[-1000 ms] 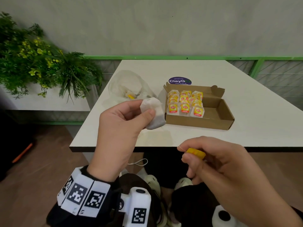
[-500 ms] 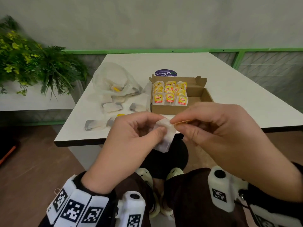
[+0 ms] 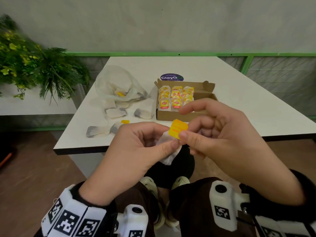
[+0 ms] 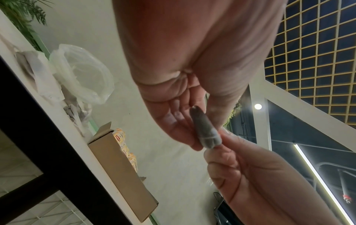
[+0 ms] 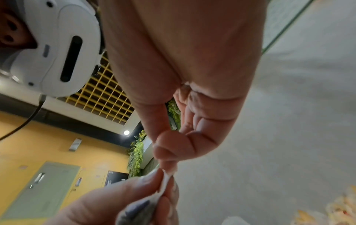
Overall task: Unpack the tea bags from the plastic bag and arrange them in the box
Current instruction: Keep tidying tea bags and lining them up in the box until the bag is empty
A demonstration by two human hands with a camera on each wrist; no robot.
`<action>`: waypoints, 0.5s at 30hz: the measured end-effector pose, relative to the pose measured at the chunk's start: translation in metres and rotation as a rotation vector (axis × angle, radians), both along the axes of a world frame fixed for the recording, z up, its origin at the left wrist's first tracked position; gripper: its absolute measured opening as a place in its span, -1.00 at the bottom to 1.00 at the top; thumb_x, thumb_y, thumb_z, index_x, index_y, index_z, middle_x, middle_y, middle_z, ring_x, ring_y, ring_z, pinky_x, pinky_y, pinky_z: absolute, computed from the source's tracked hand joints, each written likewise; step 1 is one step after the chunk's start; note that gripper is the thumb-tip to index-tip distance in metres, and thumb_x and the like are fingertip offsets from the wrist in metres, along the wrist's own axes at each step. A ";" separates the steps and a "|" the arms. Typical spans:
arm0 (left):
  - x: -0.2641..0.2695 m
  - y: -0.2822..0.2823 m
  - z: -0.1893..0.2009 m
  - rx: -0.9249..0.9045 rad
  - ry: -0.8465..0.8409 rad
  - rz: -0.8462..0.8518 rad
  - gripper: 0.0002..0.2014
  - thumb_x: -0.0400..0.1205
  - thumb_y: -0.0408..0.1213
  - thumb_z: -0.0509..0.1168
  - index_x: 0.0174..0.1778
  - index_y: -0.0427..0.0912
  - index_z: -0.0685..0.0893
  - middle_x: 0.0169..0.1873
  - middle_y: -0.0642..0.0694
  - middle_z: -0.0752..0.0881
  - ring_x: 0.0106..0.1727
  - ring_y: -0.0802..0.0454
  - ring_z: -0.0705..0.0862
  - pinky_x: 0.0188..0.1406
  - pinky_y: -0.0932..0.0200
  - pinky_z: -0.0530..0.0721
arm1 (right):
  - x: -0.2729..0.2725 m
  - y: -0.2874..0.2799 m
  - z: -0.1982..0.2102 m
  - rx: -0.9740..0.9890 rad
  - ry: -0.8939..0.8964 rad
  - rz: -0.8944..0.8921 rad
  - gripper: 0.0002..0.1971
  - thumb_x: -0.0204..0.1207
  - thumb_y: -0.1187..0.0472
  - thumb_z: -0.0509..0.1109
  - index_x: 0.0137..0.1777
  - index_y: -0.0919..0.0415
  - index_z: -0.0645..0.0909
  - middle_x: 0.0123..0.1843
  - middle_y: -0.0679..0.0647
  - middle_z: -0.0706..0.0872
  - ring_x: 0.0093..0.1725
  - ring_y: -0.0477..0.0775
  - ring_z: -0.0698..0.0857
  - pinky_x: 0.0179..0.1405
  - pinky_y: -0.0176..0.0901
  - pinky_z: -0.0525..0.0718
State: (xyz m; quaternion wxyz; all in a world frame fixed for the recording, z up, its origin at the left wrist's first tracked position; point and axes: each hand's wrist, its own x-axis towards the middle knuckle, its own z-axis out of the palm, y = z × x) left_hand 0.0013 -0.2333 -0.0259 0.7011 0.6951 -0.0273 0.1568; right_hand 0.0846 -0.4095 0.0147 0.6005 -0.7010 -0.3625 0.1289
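Yellow tag (image 3: 178, 129) now upturned in right hand (image 3: 222, 132) pinch, left hand (image 3: 136, 147) gripping tea bag (image 3: 168, 151).

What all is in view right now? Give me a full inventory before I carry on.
table: one, white top with a dark edge, ahead of the person
box: one, brown cardboard, open, on the table right of centre
boxed tea bags: rows, exact count unclear, yellow tags, filling the box's left part
plastic bag: one, clear, left of the box, some tea bags inside
loose tea bags: at least four, white and grey, on the table before the plastic bag
sticker: one, dark round, behind the box
plants: green with yellow flowers, far left
held tea bag: one, white, in front of the table edge
tag: one, yellow
left hand: pinches the held tea bag
right hand: pinches the tag
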 end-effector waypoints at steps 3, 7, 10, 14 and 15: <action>-0.002 0.002 0.002 0.014 -0.011 0.007 -0.81 0.46 -0.42 0.51 -0.02 -0.30 0.88 -0.21 -0.13 0.89 -0.28 0.21 0.78 -0.29 0.39 0.68 | 0.004 -0.001 -0.003 0.082 0.117 0.033 -0.76 0.54 0.42 0.46 0.17 0.20 0.67 -0.30 0.25 0.75 -0.43 0.10 0.65 -0.50 -0.17 0.61; -0.002 0.005 0.001 0.013 -0.009 0.023 -0.76 0.44 -0.40 0.52 0.01 -0.35 0.85 -0.17 -0.20 0.89 -0.24 0.15 0.80 -0.26 0.33 0.71 | 0.005 0.002 -0.009 0.137 0.133 0.049 -0.87 0.55 0.43 0.43 0.04 0.28 0.74 -0.29 0.28 0.75 -0.43 0.11 0.62 -0.51 -0.19 0.59; -0.004 0.006 0.002 -0.003 0.010 0.034 -0.80 0.42 -0.38 0.53 -0.04 -0.29 0.87 -0.19 -0.20 0.88 -0.25 0.12 0.80 -0.28 0.32 0.71 | 0.003 0.006 -0.014 0.123 0.016 -0.021 -0.87 0.54 0.45 0.47 -0.06 0.23 0.80 -0.31 0.12 0.76 -0.40 0.00 0.66 -0.46 -0.23 0.62; -0.003 0.008 -0.002 -0.028 0.022 0.061 -0.72 0.45 -0.35 0.58 0.07 -0.15 0.83 -0.15 -0.22 0.88 -0.15 -0.04 0.84 -0.15 0.20 0.78 | -0.002 0.012 -0.017 0.136 -0.082 -0.071 -0.83 0.48 0.39 0.58 -0.05 0.10 0.84 -0.21 0.05 0.79 -0.21 -0.04 0.73 -0.22 -0.21 0.74; -0.002 0.008 -0.002 -0.047 0.022 0.076 -0.66 0.43 -0.34 0.56 0.14 -0.11 0.80 -0.17 -0.24 0.87 -0.15 -0.08 0.84 -0.14 0.18 0.79 | -0.003 0.013 -0.017 0.143 -0.095 -0.074 -0.82 0.47 0.38 0.60 -0.03 0.08 0.83 -0.18 0.05 0.80 -0.17 -0.01 0.74 -0.19 -0.15 0.75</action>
